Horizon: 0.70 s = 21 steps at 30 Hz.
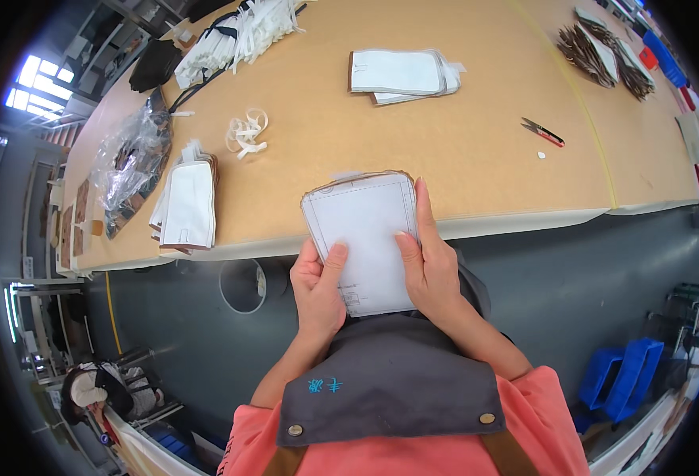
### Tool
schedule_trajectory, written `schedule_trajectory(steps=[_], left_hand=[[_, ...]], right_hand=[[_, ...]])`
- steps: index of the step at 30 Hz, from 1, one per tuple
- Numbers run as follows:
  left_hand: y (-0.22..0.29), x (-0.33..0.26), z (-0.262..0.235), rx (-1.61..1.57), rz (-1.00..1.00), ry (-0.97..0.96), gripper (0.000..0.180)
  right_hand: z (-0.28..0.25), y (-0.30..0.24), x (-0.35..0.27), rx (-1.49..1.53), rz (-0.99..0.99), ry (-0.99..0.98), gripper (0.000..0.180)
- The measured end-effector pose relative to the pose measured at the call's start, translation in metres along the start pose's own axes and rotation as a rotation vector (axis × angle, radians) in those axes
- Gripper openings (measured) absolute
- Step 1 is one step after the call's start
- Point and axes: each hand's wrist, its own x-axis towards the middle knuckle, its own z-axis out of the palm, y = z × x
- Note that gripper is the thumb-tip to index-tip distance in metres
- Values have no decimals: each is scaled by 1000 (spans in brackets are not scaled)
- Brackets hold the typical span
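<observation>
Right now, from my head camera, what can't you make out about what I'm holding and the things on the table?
In the head view:
White panel: its back is hidden by its front.
Left hand and right hand: some fingertips are hidden behind the panel.
Left stack: its top piece covers most of those below.
Clear plastic: folds and glare obscure what's underneath.
White scrap: too small to identify.

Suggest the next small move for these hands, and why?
Probably nudge the white panel even along its top: a brown edge shows behind it there, and the left hand and right hand already hold its sides, thumbs on the white face.
</observation>
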Motion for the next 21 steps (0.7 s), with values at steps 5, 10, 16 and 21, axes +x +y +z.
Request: schedule_trajectory(steps=[5, 10, 16, 21], left_hand=[[4, 2, 6, -58, -22, 17, 30], [4, 5, -3, -31, 116, 53, 41], [60, 25, -9, 829, 903, -154, 62], [65, 24, -8, 1036, 997, -260, 35]], right_hand=[[-1, -2, 2, 236, -3, 43, 61], [-5, 3, 3, 384, 220, -160, 42], [-14, -4, -5, 65, -29, -229, 36], [-3, -4, -5, 55, -200, -200, 35]])
